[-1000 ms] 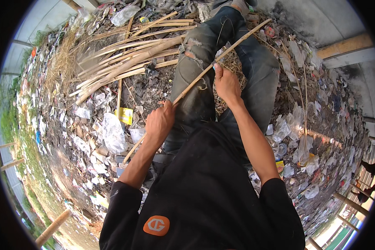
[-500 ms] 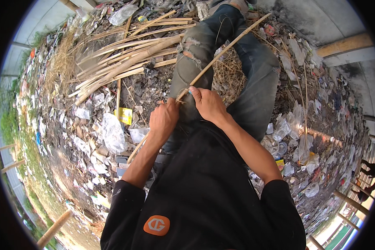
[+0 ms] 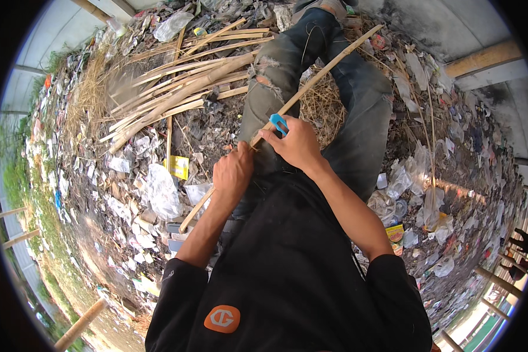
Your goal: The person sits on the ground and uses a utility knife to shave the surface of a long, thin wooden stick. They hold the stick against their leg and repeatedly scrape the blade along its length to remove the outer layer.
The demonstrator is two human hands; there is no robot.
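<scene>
A long thin bamboo strip (image 3: 322,71) runs slantwise from the far right, across my lap, down to the ground at my left. My left hand (image 3: 232,174) is closed around its lower part. My right hand (image 3: 297,142) sits just above on the strip, holding a small tool with a blue handle (image 3: 278,122) against it. Both hands lie close together over my knees in torn grey jeans (image 3: 276,76). The blade of the tool is hidden by my fingers.
A pile of split bamboo strips (image 3: 182,88) lies on the ground at the far left. Dry straw (image 3: 322,108) lies between my legs. Plastic scraps and wrappers (image 3: 158,193) litter the dirt all around. Bamboo poles (image 3: 79,325) and a concrete ledge (image 3: 481,58) border the spot.
My right hand has slid down the strip from its upper part to just above my left hand. The blue tool now shows at its fingertips.
</scene>
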